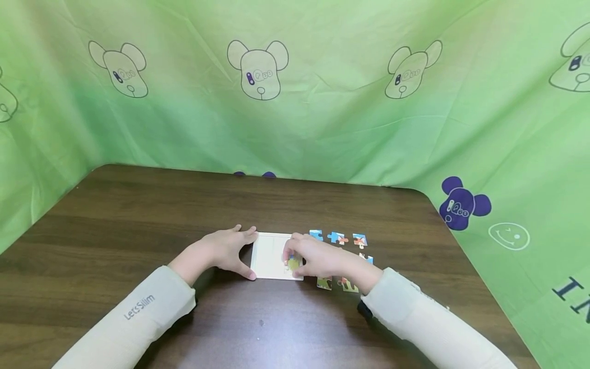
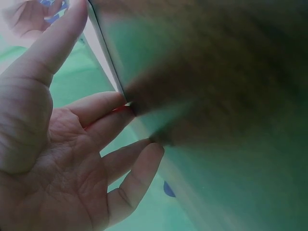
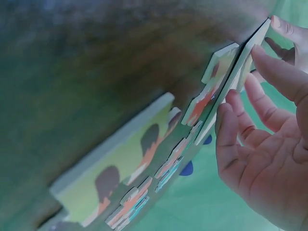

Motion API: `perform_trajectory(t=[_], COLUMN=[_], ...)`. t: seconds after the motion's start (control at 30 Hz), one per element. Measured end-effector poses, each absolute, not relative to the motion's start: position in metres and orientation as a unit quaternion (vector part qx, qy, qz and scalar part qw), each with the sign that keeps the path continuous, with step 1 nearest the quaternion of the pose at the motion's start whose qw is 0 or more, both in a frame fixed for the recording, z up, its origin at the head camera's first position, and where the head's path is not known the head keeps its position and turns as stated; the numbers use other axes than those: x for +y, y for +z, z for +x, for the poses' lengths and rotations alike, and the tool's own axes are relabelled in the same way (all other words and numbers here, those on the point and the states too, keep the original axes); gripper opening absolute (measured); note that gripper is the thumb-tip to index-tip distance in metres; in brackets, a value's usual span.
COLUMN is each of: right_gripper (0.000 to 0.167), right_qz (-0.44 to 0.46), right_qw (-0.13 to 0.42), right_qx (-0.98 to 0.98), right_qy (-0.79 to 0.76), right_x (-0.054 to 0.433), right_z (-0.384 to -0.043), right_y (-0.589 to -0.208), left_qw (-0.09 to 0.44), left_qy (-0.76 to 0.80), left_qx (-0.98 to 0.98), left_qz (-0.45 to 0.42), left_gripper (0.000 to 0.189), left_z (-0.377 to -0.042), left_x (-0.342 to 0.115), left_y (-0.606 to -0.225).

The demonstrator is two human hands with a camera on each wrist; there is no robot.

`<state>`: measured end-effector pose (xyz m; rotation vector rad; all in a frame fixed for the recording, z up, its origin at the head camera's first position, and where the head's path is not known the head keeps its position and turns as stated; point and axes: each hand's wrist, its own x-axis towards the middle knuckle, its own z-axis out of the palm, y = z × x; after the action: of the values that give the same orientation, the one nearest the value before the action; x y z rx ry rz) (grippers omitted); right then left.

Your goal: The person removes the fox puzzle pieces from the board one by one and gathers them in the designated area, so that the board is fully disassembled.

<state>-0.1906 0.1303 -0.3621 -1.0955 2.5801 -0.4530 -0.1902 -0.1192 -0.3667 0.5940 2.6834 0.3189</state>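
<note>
A shallow white puzzle tray [image 1: 269, 256] lies on the brown table between both hands. My left hand [image 1: 226, 251] is at the tray's left side, thumb by the near corner and index finger by the far one, its fingers spread. In the left wrist view, the fingertips [image 2: 156, 148] reach down to the table. Over the tray's right part, my right hand [image 1: 320, 256] pinches a greenish-yellow puzzle piece [image 1: 293, 263] between thumb and fingers. Seen from the right wrist, that piece [image 3: 244, 74] stands close to the tray surface, partly hidden by the fingers.
Several loose puzzle pieces [image 1: 360, 240] lie spread to the tray's right, some hidden under the right forearm. In the right wrist view a yellow-green piece [image 3: 120, 166] is nearest. A green printed cloth [image 1: 322, 138] hangs behind and beside the table [image 1: 138, 215].
</note>
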Motion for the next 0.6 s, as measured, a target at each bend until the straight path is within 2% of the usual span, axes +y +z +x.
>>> perform_trajectory(t=[0.27,0.6], right_gripper=[0.024,0.022], right_qz=[-0.379,-0.395], right_qw=[0.175,0.160], right_qx=[0.883,0.877], right_qy=[-0.213,-0.220], right_x=[0.1327,0.1339], right_z=[-0.1905,-0.1923], right_y=[-0.3646,-0.3604], left_qw=[0.189,0.185], left_qy=[0.115,0.119], left_qx=[0.952,0.952], left_qz=[0.212,0.212], left_gripper=[0.099,0.098], left_z=[-0.1876,-0.1876], left_x=[-0.1178,-0.1179], left_y=[-0.3656,-0.3656])
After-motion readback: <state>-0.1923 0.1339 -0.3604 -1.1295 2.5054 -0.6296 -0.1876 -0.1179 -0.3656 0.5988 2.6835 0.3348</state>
